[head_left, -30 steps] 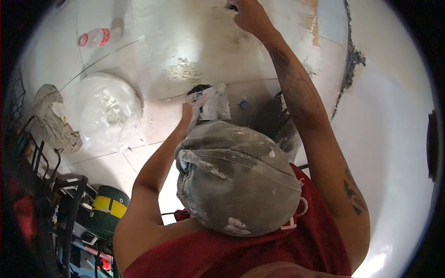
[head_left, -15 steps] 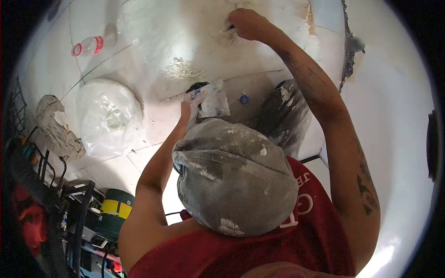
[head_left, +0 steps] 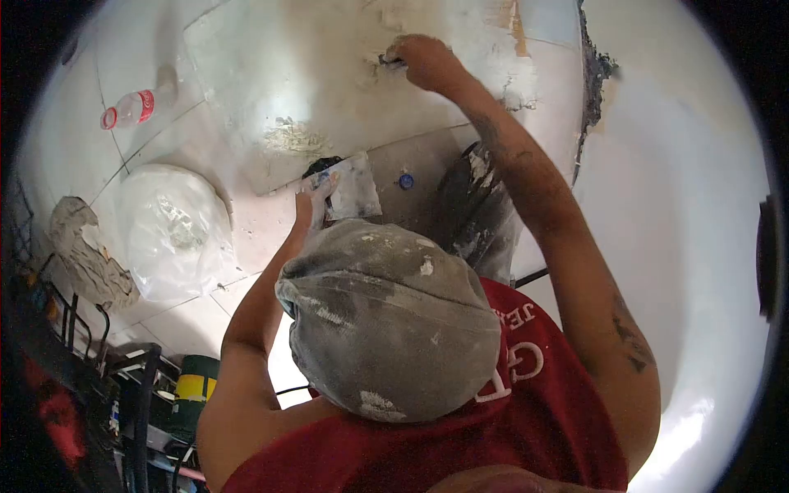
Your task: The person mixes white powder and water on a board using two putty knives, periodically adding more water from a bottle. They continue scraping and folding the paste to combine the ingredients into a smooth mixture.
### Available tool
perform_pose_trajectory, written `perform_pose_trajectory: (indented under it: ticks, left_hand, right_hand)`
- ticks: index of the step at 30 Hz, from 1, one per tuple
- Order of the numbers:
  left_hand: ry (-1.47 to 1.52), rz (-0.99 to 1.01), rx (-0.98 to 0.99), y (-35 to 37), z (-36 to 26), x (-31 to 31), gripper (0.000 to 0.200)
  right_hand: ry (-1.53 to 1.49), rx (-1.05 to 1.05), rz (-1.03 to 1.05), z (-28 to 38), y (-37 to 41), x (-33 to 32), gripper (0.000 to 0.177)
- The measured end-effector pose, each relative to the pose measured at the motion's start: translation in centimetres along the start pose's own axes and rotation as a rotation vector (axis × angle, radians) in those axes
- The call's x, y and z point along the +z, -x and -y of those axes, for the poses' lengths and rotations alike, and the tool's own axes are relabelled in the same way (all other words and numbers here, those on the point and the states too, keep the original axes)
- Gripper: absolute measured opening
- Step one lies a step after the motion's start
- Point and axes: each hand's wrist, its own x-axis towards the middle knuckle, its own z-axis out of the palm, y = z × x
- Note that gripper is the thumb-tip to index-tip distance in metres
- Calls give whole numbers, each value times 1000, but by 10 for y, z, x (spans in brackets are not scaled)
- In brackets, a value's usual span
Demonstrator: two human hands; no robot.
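My right hand (head_left: 427,64) is closed round a small dark tool (head_left: 393,62), mostly hidden by the fingers, at the surface of a large pale board (head_left: 246,57). My left hand (head_left: 316,197) grips the left side of a square plate (head_left: 353,187) smeared with white, low over the board's near edge. Rough pale paste (head_left: 292,138) clings to the board just beyond that plate. Below my right forearm lies a dark, white-stained bundle (head_left: 472,205), with a blue bottle cap (head_left: 406,181) to its left.
A clear plastic bag (head_left: 174,234) of pale material sits on the tiles at left, beside a crumpled grey-brown cloth (head_left: 86,255). Farther back lies a plastic bottle (head_left: 127,111). Tools and a green-and-yellow container (head_left: 196,390) crowd the lower left. A white surface (head_left: 657,214) curves along the right.
The view has shifted, so the scene sits lower and farther left. My right hand has moved slightly right across the board; my left hand still holds the plate.
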Motion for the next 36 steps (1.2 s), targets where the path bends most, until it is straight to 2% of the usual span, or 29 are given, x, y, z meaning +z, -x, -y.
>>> perform_pose_trajectory:
  ticks: [3, 4, 7, 8, 9, 10, 11, 12, 13, 15, 16, 17, 18, 19, 20, 23, 24, 26, 27, 28, 31, 32, 33, 34, 35, 36]
  left_hand:
    - [-82, -18, 65, 4, -3, 4, 45]
    - [-98, -16, 47, 5, -5, 3, 45]
    - [-222, 68, -96, -4, 4, -5, 47]
    - [-281, 141, -157, -11, 13, -11, 48]
    - [-326, 217, -225, -15, 22, -17, 48]
    - [241, 152, -183, -2, 18, -3, 44]
    - [165, 157, -166, 1, 8, -2, 42]
    - [89, 161, -152, 1, -1, -2, 41]
    - [15, 163, -145, 2, -6, -2, 39]
    - [183, 92, -226, -2, -1, 4, 35]
    - [166, 81, -201, 0, 9, 2, 34]
    - [149, 69, -177, 1, 19, 0, 34]
    - [29, 86, -69, -9, 44, -7, 36]
    - [-91, 101, 44, -13, 34, -6, 37]
    - [-68, 110, 82, -10, 26, -10, 43]
    - [-249, -26, -13, -8, 13, -6, 45]
    - [-68, -9, -42, -5, 12, -3, 45]
    - [139, 56, -141, 7, 7, -2, 43]
    - [93, 69, -110, 6, 0, -2, 40]
    - [47, 81, -78, 4, -6, -2, 38]
    - [-198, -53, 19, 22, -68, 16, 34]
    - [-151, -20, 121, 21, -82, 20, 34]
    - [-221, -111, 210, 12, -84, 24, 34]
    - [-287, -204, 291, 0, -83, 24, 34]
    - [-389, -191, 507, -21, -80, 17, 35]
    - [-348, -176, 589, -31, -91, 20, 34]
  right_hand:
    - [36, -44, -24, -30, -21, -17, 34]
    - [-54, 117, 26, -25, -26, -26, 37]
    - [61, 105, -137, -25, -27, 13, 39]
    - [27, 30, -187, -14, -20, 13, 38]
    - [65, 37, -87, -12, -20, 6, 37]
    - [103, 52, 14, -11, -18, -3, 37]
    - [140, 71, 113, -14, -17, -9, 37]
    - [142, 25, 28, -30, -21, -6, 36]
    - [142, 70, 69, -32, -26, -12, 36]
    - [135, 144, 176, -29, -40, -25, 36]
    - [-7, -165, -261, -33, -33, 5, 34]
    - [20, -97, -187, -21, -22, 12, 35]
    - [56, -36, -125, -3, -14, 8, 36]
    - [94, 25, -68, 5, -13, 5, 36]
    - [79, -69, -126, -4, -9, 5, 36]
    - [118, -60, 51, -21, -23, -11, 36]
    - [188, -44, 11, -23, -26, -11, 35]
    - [200, 148, 185, -1, -26, -3, 36]
    - [207, 243, 261, 12, -24, -3, 36]
    - [46, 111, -24, 15, -6, 4, 38]
    - [9, -98, -9, -18, 1, 11, 42]
    - [20, -38, 60, -20, -1, -1, 46]
    - [38, -30, 74, -24, -2, -9, 46]
    - [22, -93, 19, -35, -3, -9, 43]
    - [-140, -50, 6, -40, -4, -13, 36]
    - [-173, 3, -57, -30, -3, -29, 31]
